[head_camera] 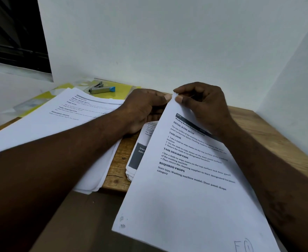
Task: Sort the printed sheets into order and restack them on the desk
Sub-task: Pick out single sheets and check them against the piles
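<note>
Mid-sort: peeling top sheet (186, 197) off small pile (137, 155) beneath, at 1 o'clock. Pinched at its far corner by right hand (202, 104); left hand (142, 108) beside it, thumb touching the same corner, fingers curled below, grip unclear. Likely next: check the heading, lift clear, carry toward bigger stack (58, 124) at 10 o'clock. Worktop (269, 135) edge at 6 o'clock overhung by sheet and stack; wall tight at 12; stapler (101, 89) on yellow folder (121, 93) at 11. Bare room only at 3 o'clock.

One printed sheet (186, 193) tilted up, stack (46, 124) lying left.
</note>
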A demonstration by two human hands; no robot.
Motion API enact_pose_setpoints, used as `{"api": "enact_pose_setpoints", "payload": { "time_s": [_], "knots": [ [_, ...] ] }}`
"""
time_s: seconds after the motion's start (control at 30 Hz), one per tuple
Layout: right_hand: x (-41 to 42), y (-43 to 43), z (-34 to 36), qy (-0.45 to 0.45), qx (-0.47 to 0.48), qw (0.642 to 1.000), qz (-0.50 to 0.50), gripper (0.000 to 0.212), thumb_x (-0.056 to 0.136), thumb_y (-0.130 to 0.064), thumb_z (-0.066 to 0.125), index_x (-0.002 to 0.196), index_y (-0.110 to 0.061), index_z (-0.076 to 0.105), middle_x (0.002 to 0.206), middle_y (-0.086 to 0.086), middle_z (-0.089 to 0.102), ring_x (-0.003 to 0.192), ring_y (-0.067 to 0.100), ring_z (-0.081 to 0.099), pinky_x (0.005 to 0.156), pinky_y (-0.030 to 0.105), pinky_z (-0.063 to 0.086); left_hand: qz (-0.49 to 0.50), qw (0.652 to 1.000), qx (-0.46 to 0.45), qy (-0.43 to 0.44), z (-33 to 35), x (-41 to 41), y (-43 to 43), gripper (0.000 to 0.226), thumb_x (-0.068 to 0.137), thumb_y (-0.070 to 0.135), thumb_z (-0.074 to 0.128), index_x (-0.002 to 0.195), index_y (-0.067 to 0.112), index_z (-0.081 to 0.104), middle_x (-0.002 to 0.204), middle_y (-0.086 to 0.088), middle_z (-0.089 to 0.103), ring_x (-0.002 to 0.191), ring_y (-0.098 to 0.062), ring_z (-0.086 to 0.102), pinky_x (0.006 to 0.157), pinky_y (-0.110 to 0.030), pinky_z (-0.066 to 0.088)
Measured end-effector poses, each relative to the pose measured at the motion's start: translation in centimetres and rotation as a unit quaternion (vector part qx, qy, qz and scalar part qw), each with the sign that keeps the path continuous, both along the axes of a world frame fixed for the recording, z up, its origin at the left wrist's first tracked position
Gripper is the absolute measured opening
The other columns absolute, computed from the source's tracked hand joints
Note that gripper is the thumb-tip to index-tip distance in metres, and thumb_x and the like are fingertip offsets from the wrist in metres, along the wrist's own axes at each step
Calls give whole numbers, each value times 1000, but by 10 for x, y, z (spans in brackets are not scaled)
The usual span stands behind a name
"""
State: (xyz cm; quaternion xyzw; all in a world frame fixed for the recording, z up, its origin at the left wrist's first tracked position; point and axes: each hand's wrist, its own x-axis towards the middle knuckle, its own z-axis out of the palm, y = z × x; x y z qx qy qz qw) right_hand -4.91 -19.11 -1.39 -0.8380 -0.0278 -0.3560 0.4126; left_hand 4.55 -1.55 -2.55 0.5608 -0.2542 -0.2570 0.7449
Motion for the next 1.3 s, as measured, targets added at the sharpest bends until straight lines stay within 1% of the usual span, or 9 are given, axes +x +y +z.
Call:
{"api": "enact_pose_setpoints", "payload": {
  "time_s": [0.1, 0.23, 0.4, 0.5, 0.63, 0.77, 0.97, 1.17, 1.3],
  "knots": [
    [1, -1, 0, -3, 10, 1000, 3, 13, 88, -16, 83, 101, -17, 82, 95, -2, 80, 89, 13, 73, 83, 27, 54, 3, 1000, -2, -1, 0, 1, 0, 28, 97, 11, 71, 117, -9, 70, 90, -13, 79, 74, -20, 75, 63, -28, 60],
    [1, 0, 0, -3, 18, 1000, 3, 13, 88, -16, 83, 100, -16, 83, 95, -1, 81, 91, 14, 73, 84, 28, 55, 2, 1000, -7, -8, -1, 1, -1, 10, 96, 10, 72, 94, 0, 74, 87, -13, 79, 72, -21, 75, 63, -28, 61],
    [1, 1, 0, -4, 21, 1000, 5, 12, 87, -16, 84, 99, -18, 84, 94, -3, 81, 92, 13, 75, 87, 29, 56, 1, 1000, -5, -19, -1, 2, -2, 11, 96, 9, 72, 87, 3, 73, 83, -12, 78, 69, -19, 74, 63, -27, 61],
    [1, 0, 0, -4, 25, 1000, 8, 12, 87, -16, 84, 99, -18, 84, 95, -3, 81, 93, 14, 75, 89, 31, 56, 3, 1000, -8, -25, -1, 1, -1, 13, 97, 11, 71, 96, -2, 73, 83, -11, 78, 69, -19, 73, 63, -27, 61],
    [1, -2, 0, -6, 17, 1000, 5, 12, 87, -17, 84, 99, -20, 84, 94, -3, 81, 91, 15, 74, 87, 34, 56, 9, 1000, -20, -22, -1, -2, -1, 36, 95, 15, 74, 115, -14, 68, 87, -14, 77, 71, -22, 72, 64, -29, 60],
    [2, -2, 0, -10, -2, 1000, 9, 10, 87, -16, 84, 97, -18, 83, 93, -1, 81, 91, 20, 75, 87, 42, 58, 27, 998, -16, -56, -2, -2, -1, 7, 88, 5, 80, 87, 2, 73, 86, -17, 78, 73, -26, 75, 65, -32, 62],
    [0, -1, -2, -22, -17, 1000, 14, 8, 88, -15, 83, 95, -16, 82, 91, 1, 80, 90, 31, 75, 86, 50, 59, 38, 996, -15, -86, -4, -1, -1, 9, 87, 5, 82, 90, 0, 75, 87, -19, 78, 73, -29, 76, 64, -33, 61],
    [-5, -3, 1, -18, -25, 999, 40, 8, 89, -10, 82, 96, -11, 80, 91, 4, 80, 85, 29, 76, 80, 44, 60, 83, 982, -14, -168, -7, 4, -4, 6, 83, 8, 85, 83, 11, 80, 86, -15, 79, 81, -35, 78, 75, -42, 63],
    [-5, -4, 1, -14, -21, 999, 35, 9, 88, -5, 80, 94, -12, 79, 89, 7, 79, 83, 34, 75, 78, 46, 59, 70, 983, -13, -170, -6, 4, -2, 8, 82, 5, 86, 83, 12, 81, 88, -17, 79, 86, -40, 78, 80, -48, 63]
  ]
}}
